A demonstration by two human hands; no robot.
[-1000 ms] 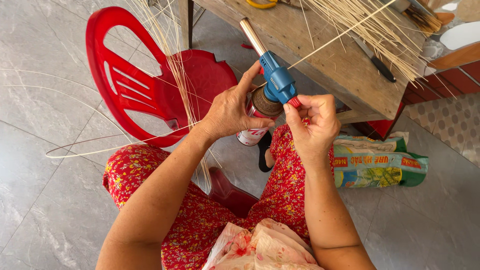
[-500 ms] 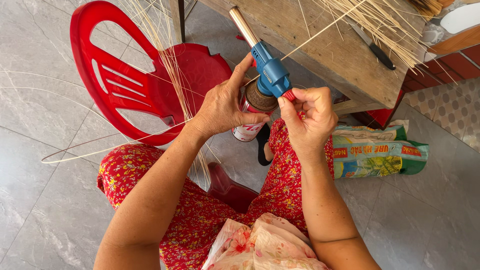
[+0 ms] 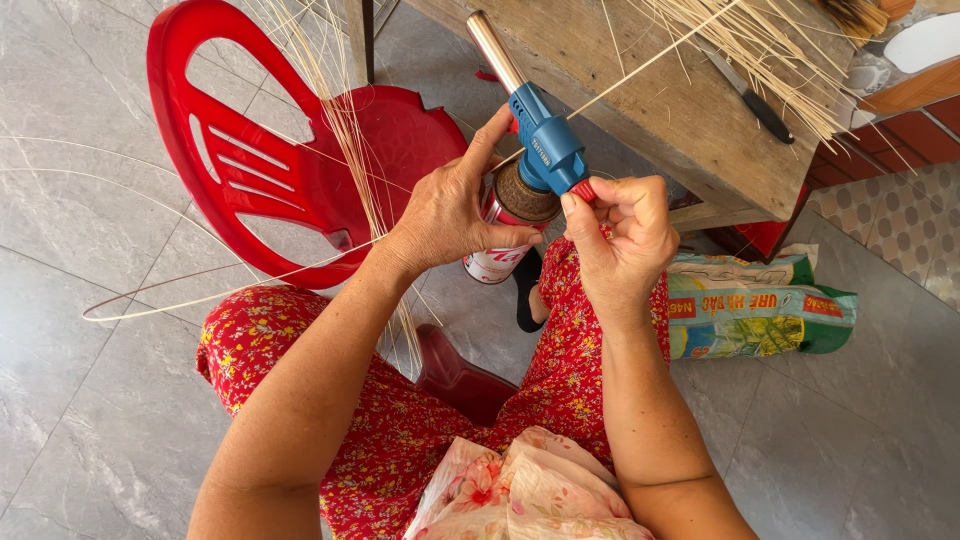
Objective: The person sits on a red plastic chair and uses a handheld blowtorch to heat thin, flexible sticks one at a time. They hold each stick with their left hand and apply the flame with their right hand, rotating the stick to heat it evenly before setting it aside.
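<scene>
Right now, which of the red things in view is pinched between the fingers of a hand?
The small red knob on the blue torch, pinched by the right hand; the red chair stands untouched.

A red plastic chair stands on the grey tiled floor, with thin pale reeds leaning across its seat. Beside it is a wooden bench strewn with more straw-coloured sticks — a dark-handled knife lies among them. A folded green sack lies on the floor under the bench.
</scene>
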